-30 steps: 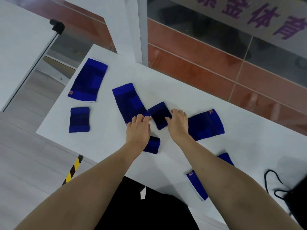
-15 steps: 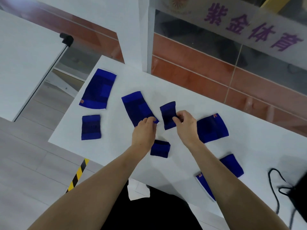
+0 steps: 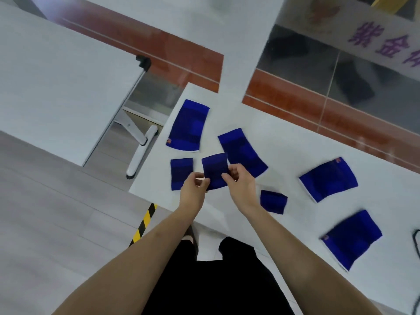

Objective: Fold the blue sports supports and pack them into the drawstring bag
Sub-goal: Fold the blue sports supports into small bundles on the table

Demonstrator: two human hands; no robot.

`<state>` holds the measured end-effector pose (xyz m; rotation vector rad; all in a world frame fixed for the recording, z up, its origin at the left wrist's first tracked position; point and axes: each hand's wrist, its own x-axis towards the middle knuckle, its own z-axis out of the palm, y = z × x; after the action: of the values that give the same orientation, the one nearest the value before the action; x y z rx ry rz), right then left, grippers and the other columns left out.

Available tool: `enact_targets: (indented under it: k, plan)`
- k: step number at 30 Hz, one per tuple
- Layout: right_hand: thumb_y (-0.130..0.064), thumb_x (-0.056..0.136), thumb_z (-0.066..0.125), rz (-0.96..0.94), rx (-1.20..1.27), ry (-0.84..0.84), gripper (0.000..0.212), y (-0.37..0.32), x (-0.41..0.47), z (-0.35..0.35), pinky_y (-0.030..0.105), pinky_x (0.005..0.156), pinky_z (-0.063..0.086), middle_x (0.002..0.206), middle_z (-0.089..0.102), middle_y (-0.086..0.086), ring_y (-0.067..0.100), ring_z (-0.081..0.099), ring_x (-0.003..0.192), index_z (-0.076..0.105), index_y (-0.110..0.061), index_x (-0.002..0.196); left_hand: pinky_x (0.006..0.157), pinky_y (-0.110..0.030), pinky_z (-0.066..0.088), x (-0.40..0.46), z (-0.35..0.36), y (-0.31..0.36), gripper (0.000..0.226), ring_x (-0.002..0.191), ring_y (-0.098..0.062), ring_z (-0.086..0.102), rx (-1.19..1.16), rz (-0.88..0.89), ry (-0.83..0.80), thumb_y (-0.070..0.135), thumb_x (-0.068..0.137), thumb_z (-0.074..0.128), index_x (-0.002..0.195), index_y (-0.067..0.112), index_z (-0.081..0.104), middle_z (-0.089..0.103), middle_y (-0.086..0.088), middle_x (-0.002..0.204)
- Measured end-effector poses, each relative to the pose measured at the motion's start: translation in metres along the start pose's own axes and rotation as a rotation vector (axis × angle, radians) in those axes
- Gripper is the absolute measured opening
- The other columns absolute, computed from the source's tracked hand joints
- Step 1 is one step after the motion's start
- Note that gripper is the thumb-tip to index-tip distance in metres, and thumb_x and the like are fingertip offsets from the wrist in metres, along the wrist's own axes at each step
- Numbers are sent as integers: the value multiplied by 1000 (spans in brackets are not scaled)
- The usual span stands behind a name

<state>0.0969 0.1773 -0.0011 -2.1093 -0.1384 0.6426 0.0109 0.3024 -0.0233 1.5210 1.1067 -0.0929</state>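
Both pinching one small folded support above the table: left hand at its lower corner, right hand on its side edge, probably to square the fold. Beyond, flat supports awaiting folding; drawstring bag cord far right.

A white table carries six blue supports: two small folded ones, near left and centre, and four flat ones, far left, centre, right and near right.
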Motion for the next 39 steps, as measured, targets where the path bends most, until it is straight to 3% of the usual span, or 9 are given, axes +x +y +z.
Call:
enact_targets:
  k: [5, 10, 15, 20, 23, 28, 33, 39]
  plan:
    - [-24, 99, 68, -36, -76, -1, 9, 0, -7, 70, 21, 76, 52, 94, 68, -6, 6, 64, 87, 65, -19, 106, 74, -28, 48, 8, -54, -30, 24, 93, -17, 66, 58, 17, 97, 27, 100, 61, 123, 21, 59, 67, 2, 99]
    - [-27, 101, 65, -28, -168, 32, 13, 6, -1, 106, 29, 81, 56, 100, 68, -5, 8, 64, 91, 68, -19, 111, 61, -19, 41, 19, -77, -39, 23, 85, -7, 61, 89, 7, 122, 25, 103, 56, 126, 23, 57, 67, 0, 102]
    - [-29, 102, 64, 3, -207, 44, 15, 8, 11, 119, 32, 84, 58, 102, 69, -4, 11, 64, 93, 68, -19, 111, 62, -17, 41, 30, -79, -41, 25, 86, -7, 62, 131, 26, 121, 24, 104, 53, 129, 22, 56, 67, 1, 106]
    - [-30, 102, 64, 15, -260, 20, 11, 14, 22, 126, 34, 83, 58, 98, 69, -5, 10, 64, 90, 69, -21, 105, 79, -27, 54, 40, -81, -41, 27, 98, -15, 65, 184, 22, 190, 19, 104, 53, 131, 18, 57, 69, -2, 112]
    - [-30, 101, 65, 24, -254, 16, 11, 15, 25, 126, 35, 83, 58, 96, 70, -4, 11, 65, 89, 70, -20, 104, 83, -25, 50, 47, -82, -41, 31, 105, -17, 64, 198, 30, 219, 17, 103, 53, 134, 16, 58, 66, -3, 117]
    - [-30, 100, 66, 25, -243, 6, 19, 13, 27, 125, 34, 86, 60, 107, 74, -2, 14, 68, 96, 69, -19, 115, 89, -26, 49, 54, -76, -37, 30, 111, -16, 63, 192, 50, 169, 18, 104, 53, 133, 17, 60, 67, -2, 124]
    - [-27, 99, 68, 37, -223, 3, 18, 14, 27, 121, 30, 85, 60, 108, 73, -2, 11, 67, 96, 67, -20, 115, 77, -21, 49, 57, -70, -30, 36, 102, -13, 61, -2, -70, 131, 21, 101, 59, 136, 19, 52, 67, -2, 122]
    - [-25, 99, 69, 85, -165, -38, 22, 20, 28, 102, 29, 89, 58, 105, 68, -8, 10, 66, 98, 66, -20, 120, 96, -40, 57, 59, -64, -26, 45, 113, -19, 64, -27, -77, 17, 21, 99, 63, 142, 20, 49, 67, -2, 126]
